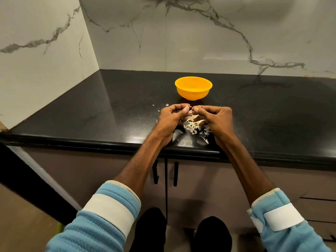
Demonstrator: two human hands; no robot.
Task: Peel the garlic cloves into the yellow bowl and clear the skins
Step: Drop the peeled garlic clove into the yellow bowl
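Head camera looks down on a glossy black stone countertop point(109, 110) that crosses the middle of the frame, with white marble-veined wall tiles point(200, 42) filling the upper part. A round yellow plastic bowl point(193, 94) stands upright on the counter just above the centre of the frame, apart from both hands; what lies inside it cannot be made out from this angle. Just below the bowl, the left hand point(170, 118) and the right hand point(217, 119) meet at the centre, both with fingers curled inward and knuckles up. Their thumbs and fingertips come together and pinch a small pale garlic piece point(190, 111); whether it is clove or skin cannot be told. Directly beneath the hands, between the two wrists, a loose heap of thin whitish garlic skins point(193, 125) lies on the counter, with a few stray flakes scattered to the left of the left hand and toward the counter's front edge. Both forearms reach up from the bottom of the frame in light blue knitted sleeves point(101, 220) banded with white straps. Below the counter edge, grey-brown cabinet doors point(209, 179) carry two slim black vertical handles point(175, 174).
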